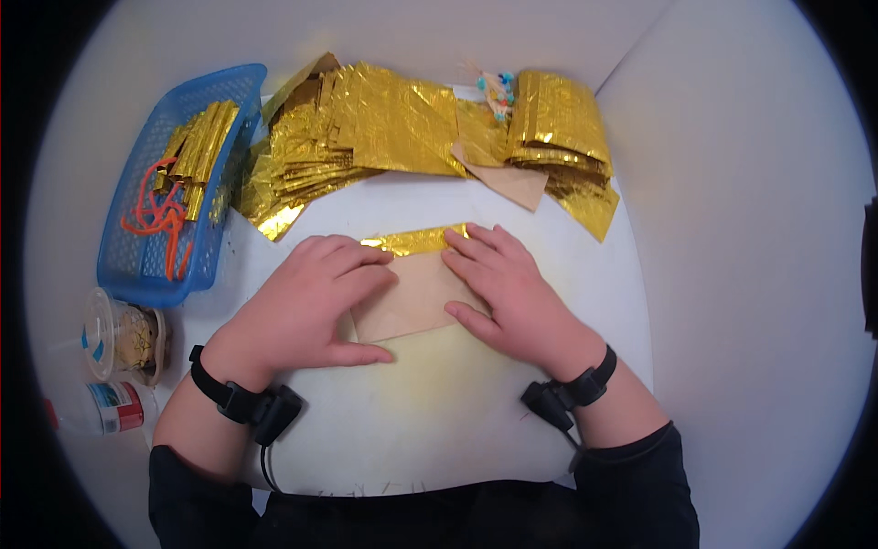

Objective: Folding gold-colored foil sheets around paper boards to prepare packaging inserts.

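Left hand (320,288) and right hand (503,293) partly hide the gold-edged paper (407,297) — each grip spread wide.

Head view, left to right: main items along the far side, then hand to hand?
Far side: blue basket, wide gold-sheet pile, blue-green beaded cluster, thick gold bundle.
Hand to hand: left hand, tan sheet with gold strip, right hand.

Tan sheet (416,297) lies on white table (412,421), gold band (416,242) along far edge.
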`<state>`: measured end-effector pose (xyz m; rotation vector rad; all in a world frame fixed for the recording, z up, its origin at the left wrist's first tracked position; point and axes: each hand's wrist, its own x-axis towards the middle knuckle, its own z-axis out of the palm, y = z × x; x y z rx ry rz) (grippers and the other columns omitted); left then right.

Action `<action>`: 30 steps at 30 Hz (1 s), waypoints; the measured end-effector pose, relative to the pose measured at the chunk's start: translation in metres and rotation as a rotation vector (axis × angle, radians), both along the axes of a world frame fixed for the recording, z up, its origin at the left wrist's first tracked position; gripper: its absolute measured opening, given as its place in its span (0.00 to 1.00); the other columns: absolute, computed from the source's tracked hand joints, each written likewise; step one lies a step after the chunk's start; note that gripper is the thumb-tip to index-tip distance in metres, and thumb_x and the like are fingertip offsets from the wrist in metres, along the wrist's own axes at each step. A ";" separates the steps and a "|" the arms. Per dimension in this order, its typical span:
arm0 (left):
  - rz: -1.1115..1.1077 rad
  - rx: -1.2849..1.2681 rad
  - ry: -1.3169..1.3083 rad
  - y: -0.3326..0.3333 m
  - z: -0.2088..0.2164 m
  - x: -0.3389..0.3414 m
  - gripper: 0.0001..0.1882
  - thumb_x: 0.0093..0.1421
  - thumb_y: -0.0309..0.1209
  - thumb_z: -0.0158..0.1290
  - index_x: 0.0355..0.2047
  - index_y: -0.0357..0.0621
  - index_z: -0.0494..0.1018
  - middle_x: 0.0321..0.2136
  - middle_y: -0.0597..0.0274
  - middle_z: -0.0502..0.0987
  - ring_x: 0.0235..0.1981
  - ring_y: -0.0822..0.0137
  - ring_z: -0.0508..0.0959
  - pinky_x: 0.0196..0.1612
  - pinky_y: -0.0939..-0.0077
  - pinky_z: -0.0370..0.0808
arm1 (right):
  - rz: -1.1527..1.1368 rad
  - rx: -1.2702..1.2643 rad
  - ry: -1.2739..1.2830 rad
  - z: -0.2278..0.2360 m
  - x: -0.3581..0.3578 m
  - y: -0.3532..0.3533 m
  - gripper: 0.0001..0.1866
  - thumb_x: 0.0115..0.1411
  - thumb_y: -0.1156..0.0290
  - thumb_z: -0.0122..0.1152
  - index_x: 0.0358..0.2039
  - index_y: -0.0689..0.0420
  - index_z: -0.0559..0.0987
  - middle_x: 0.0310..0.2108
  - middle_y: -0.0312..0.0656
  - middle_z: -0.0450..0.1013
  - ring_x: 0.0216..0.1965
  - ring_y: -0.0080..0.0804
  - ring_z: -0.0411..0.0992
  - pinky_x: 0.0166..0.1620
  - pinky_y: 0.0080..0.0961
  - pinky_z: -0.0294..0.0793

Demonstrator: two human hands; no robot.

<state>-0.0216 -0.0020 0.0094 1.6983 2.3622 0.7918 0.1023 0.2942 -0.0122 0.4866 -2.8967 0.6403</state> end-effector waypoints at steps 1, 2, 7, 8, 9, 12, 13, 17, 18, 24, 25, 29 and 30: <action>0.014 0.000 0.013 0.001 0.004 0.000 0.29 0.57 0.44 0.74 0.55 0.45 0.84 0.64 0.53 0.82 0.65 0.44 0.78 0.71 0.48 0.72 | -0.004 -0.009 -0.005 0.004 0.000 -0.001 0.31 0.70 0.59 0.74 0.69 0.59 0.81 0.76 0.52 0.73 0.78 0.56 0.67 0.82 0.60 0.61; 0.028 0.001 0.025 0.001 0.005 0.001 0.29 0.55 0.46 0.75 0.53 0.45 0.83 0.64 0.53 0.83 0.65 0.45 0.78 0.71 0.48 0.72 | 0.026 -0.019 0.011 0.010 0.001 -0.002 0.32 0.69 0.60 0.76 0.69 0.58 0.80 0.76 0.52 0.72 0.78 0.56 0.67 0.83 0.60 0.60; -0.009 -0.001 0.086 -0.003 -0.005 0.000 0.21 0.57 0.43 0.74 0.45 0.46 0.83 0.64 0.52 0.84 0.65 0.44 0.79 0.70 0.47 0.73 | 0.207 -0.133 0.040 0.009 -0.003 0.000 0.26 0.64 0.64 0.79 0.62 0.56 0.85 0.69 0.50 0.78 0.73 0.54 0.72 0.81 0.56 0.65; -0.025 0.015 0.105 -0.004 -0.006 0.000 0.18 0.57 0.42 0.73 0.42 0.46 0.83 0.64 0.51 0.85 0.65 0.44 0.80 0.70 0.46 0.74 | 0.219 -0.136 0.051 0.005 -0.003 0.003 0.21 0.64 0.66 0.79 0.56 0.55 0.86 0.63 0.47 0.80 0.68 0.51 0.75 0.75 0.53 0.70; -0.025 0.016 0.105 -0.004 -0.005 0.001 0.18 0.57 0.42 0.73 0.42 0.46 0.83 0.64 0.51 0.85 0.65 0.44 0.80 0.70 0.46 0.74 | 0.231 -0.139 0.061 0.003 -0.003 0.004 0.16 0.63 0.68 0.79 0.51 0.54 0.88 0.57 0.43 0.83 0.62 0.48 0.78 0.70 0.50 0.75; -0.056 0.020 0.174 -0.004 -0.005 0.006 0.12 0.59 0.38 0.72 0.37 0.46 0.83 0.62 0.52 0.86 0.65 0.45 0.82 0.68 0.46 0.76 | 0.230 -0.091 0.052 0.007 -0.001 0.004 0.09 0.64 0.70 0.78 0.44 0.53 0.88 0.47 0.37 0.83 0.52 0.44 0.79 0.57 0.46 0.77; -0.042 0.023 0.196 -0.004 -0.007 0.007 0.10 0.60 0.35 0.71 0.36 0.46 0.82 0.61 0.53 0.87 0.65 0.45 0.83 0.67 0.46 0.77 | 0.229 -0.090 0.053 0.006 -0.001 0.004 0.09 0.64 0.70 0.78 0.44 0.53 0.88 0.47 0.37 0.83 0.52 0.44 0.79 0.57 0.46 0.77; 0.027 0.062 0.111 -0.002 -0.010 0.009 0.06 0.61 0.28 0.69 0.36 0.46 0.82 0.58 0.56 0.88 0.64 0.48 0.83 0.67 0.48 0.78 | 0.145 -0.171 0.052 0.005 -0.002 0.000 0.10 0.65 0.71 0.77 0.46 0.53 0.89 0.42 0.39 0.83 0.46 0.45 0.79 0.52 0.43 0.77; 0.027 0.062 0.110 -0.002 -0.009 0.009 0.06 0.61 0.28 0.69 0.36 0.46 0.82 0.58 0.56 0.88 0.64 0.48 0.83 0.67 0.48 0.78 | 0.076 -0.198 0.038 0.005 -0.002 -0.001 0.10 0.66 0.71 0.76 0.47 0.54 0.89 0.41 0.41 0.83 0.45 0.46 0.79 0.53 0.42 0.78; 0.098 0.081 0.164 0.010 -0.002 0.013 0.17 0.59 0.26 0.69 0.49 0.47 0.84 0.53 0.59 0.88 0.61 0.50 0.83 0.65 0.50 0.77 | 0.044 -0.243 0.041 0.000 -0.005 0.000 0.07 0.69 0.72 0.73 0.46 0.56 0.89 0.40 0.42 0.83 0.45 0.47 0.79 0.52 0.42 0.80; 0.024 0.093 0.210 0.010 0.001 0.015 0.19 0.59 0.26 0.70 0.52 0.48 0.84 0.51 0.60 0.88 0.59 0.52 0.84 0.62 0.53 0.77 | 0.043 -0.245 0.043 0.000 -0.005 -0.001 0.07 0.69 0.72 0.73 0.46 0.56 0.89 0.40 0.42 0.83 0.45 0.47 0.79 0.52 0.42 0.80; 0.043 0.120 0.173 0.013 0.001 0.027 0.17 0.59 0.29 0.73 0.49 0.49 0.85 0.44 0.64 0.86 0.48 0.57 0.84 0.53 0.59 0.78 | 0.065 -0.266 0.018 0.001 -0.005 -0.001 0.04 0.67 0.71 0.75 0.41 0.54 0.89 0.39 0.40 0.81 0.45 0.46 0.78 0.53 0.42 0.79; 0.039 0.120 0.173 0.012 -0.002 0.025 0.17 0.59 0.29 0.73 0.49 0.49 0.85 0.44 0.64 0.86 0.48 0.57 0.84 0.53 0.59 0.78 | 0.074 -0.263 0.013 0.002 -0.005 -0.001 0.04 0.67 0.70 0.76 0.40 0.54 0.89 0.39 0.39 0.81 0.45 0.45 0.78 0.53 0.41 0.79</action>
